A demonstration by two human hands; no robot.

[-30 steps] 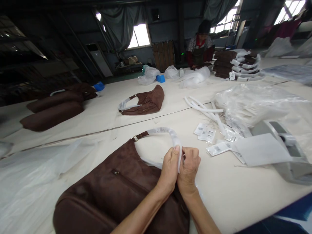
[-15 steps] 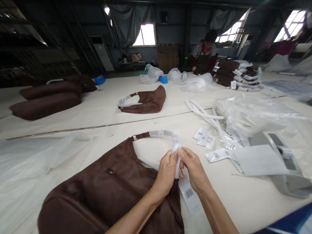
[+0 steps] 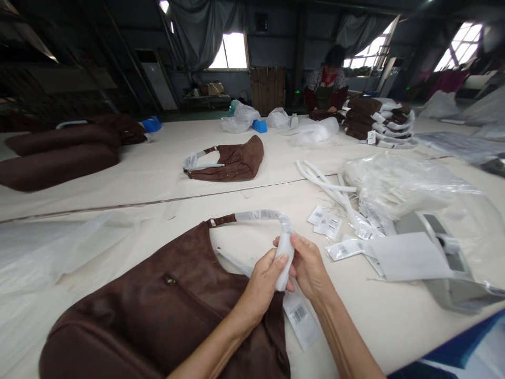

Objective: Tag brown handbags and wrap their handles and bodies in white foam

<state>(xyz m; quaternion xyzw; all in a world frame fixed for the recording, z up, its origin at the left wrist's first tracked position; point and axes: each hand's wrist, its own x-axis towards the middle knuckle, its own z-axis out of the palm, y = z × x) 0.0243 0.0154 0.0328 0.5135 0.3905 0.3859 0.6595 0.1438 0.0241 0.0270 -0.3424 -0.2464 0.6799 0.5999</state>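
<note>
A dark brown handbag [image 3: 158, 295] lies on the table in front of me, its strap [image 3: 258, 215] arching up at the right and mostly covered in white wrapping. My left hand [image 3: 263, 279] is closed around the wrapped strap near its right end, thumb on top. From the other side my right hand [image 3: 310, 263] pinches the same wrapped stretch, fingers curled behind it. Under my hands a white barcode tag [image 3: 300, 318] in clear plastic rests on the table beside the bag. A zipper pull [image 3: 169, 280] shows on the bag's face.
Another brown handbag [image 3: 231, 160] lies farther back. White foam strips [image 3: 325, 181], loose tags [image 3: 325, 222], clear plastic bags [image 3: 410, 184] and a grey tape dispenser [image 3: 445, 242] are at right. Brown bags [image 3: 59, 163] lie at left. A co-worker [image 3: 326, 87] stands behind stacked bags [image 3: 365, 118].
My right hand has shifted its grip on the wrapped strap, its fingertips now reaching behind it. My left thumb sits lower on the wrapping. The whole view has shifted slightly.
</note>
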